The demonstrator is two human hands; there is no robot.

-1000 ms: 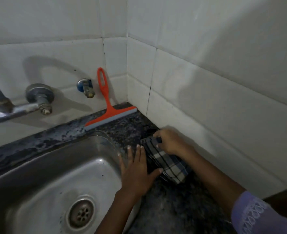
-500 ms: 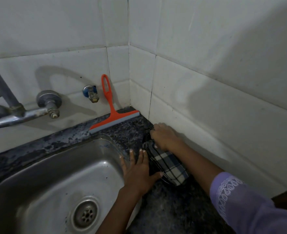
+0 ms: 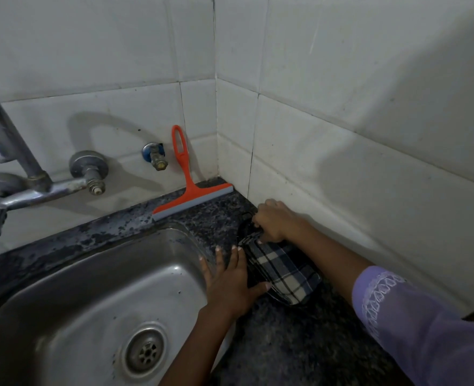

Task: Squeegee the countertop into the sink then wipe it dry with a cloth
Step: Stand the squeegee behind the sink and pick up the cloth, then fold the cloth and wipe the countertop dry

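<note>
1. Your right hand [image 3: 272, 221] is closing its fingers on the far end of the checked cloth [image 3: 281, 270], pressing it to the bench [image 3: 272, 344] right of the sink [image 3: 90, 296].
2. Your left hand [image 3: 233, 285] is lying flat and open on the sink's right rim, its thumb touching the cloth.
3. The squeegee [image 3: 187, 190] is leaning against the wall behind the sink.

Orange squeegee [image 3: 187, 188] standing out, navy-and-cream plaid cloth [image 3: 281, 274] showing against speckled black tabletop [image 3: 280, 344], lilac sleeve [image 3: 425, 330] glowing.
</note>
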